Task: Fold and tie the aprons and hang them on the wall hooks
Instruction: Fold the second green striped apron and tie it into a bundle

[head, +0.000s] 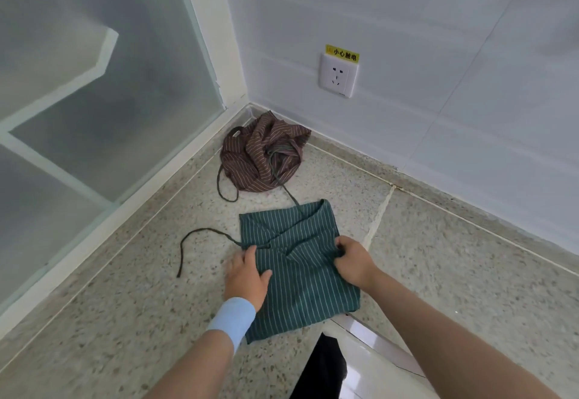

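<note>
A green striped apron [300, 273] lies folded into a rough rectangle on the speckled stone counter [125, 320]. My left hand [246, 276] presses flat on its left edge, thumb on the cloth. My right hand [352, 262] pinches a bunched fold at its right edge. One dark tie string [200, 235] loops out to the left; another runs back toward a crumpled brown striped apron [263, 154] heaped in the far corner. No wall hooks are in view.
A frosted glass window with a white frame [103, 110] borders the counter on the left. A white tiled wall with a power socket [338, 75] and yellow warning label stands behind. The counter's front edge [376, 336] is near my body.
</note>
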